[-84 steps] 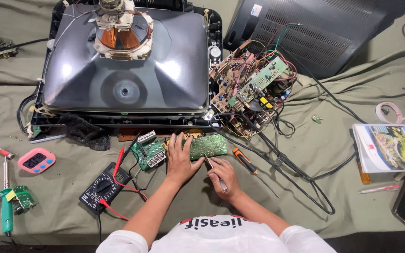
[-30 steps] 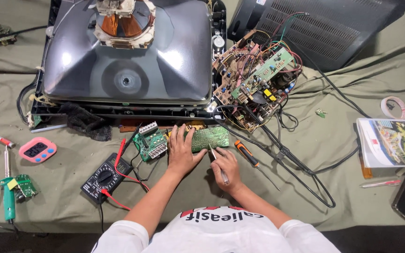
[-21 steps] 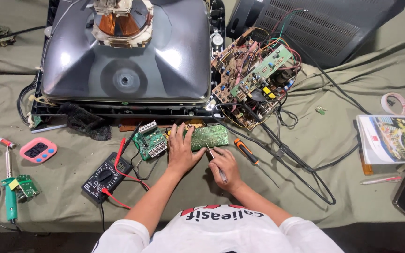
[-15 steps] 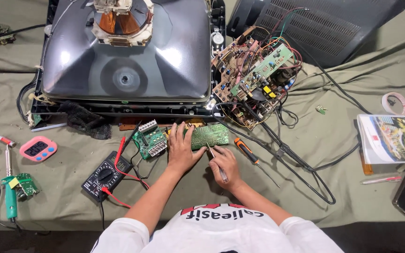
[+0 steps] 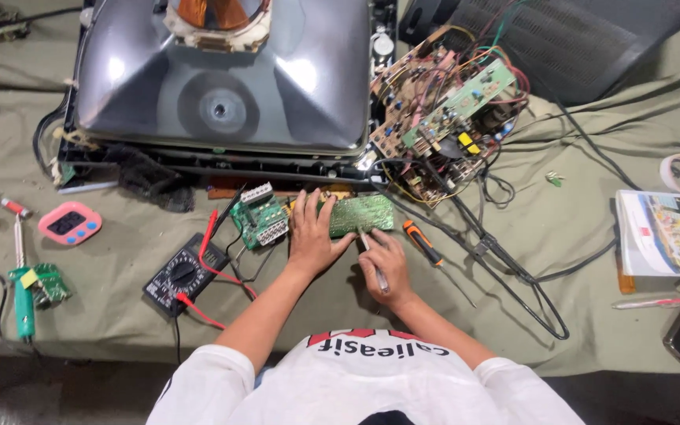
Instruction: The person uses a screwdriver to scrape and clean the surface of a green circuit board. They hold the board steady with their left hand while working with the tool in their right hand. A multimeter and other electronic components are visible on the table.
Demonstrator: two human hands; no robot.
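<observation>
1. A small green rectangular circuit board point(image 5: 360, 215) is seen lying flat on the olive-green cloth-covered table point(image 5: 120, 330), just in front of the big grey picture tube point(image 5: 222, 79) w/ its copper coil at top.
2. The left hand point(image 5: 312, 236) is laid palm-down on the board's left end; fingers are spread flat & pressed onto it, nothing is pinched.
3. The right hand point(image 5: 385, 266) is held just below the board's lower edge, closed around a thin metal-tipped tool point(image 5: 373, 260); the tip is pointed up at the board edge. Whether the tip actually touches can't be told.
4. A second green board w/ white connectors point(image 5: 260, 222) is set just left of the left hand, near but apart.
5. A black multimeter w/ red & black leads point(image 5: 185, 274) is placed further left; a red lead is run towards the boards.
6. An orange-handled screwdriver point(image 5: 423, 242) is laid just right of the right hand.
7. A large brown chassis board w/ tangled coloured wires point(image 5: 442, 110) is sat beyond, to the right of the tube.
8. A pink timer point(image 5: 70, 223) & a green-handled soldering iron point(image 5: 24, 303) are found at the far left, well apart from both hands.
9. A colourful printed booklet point(image 5: 667, 234) is laid at the far right edge.
</observation>
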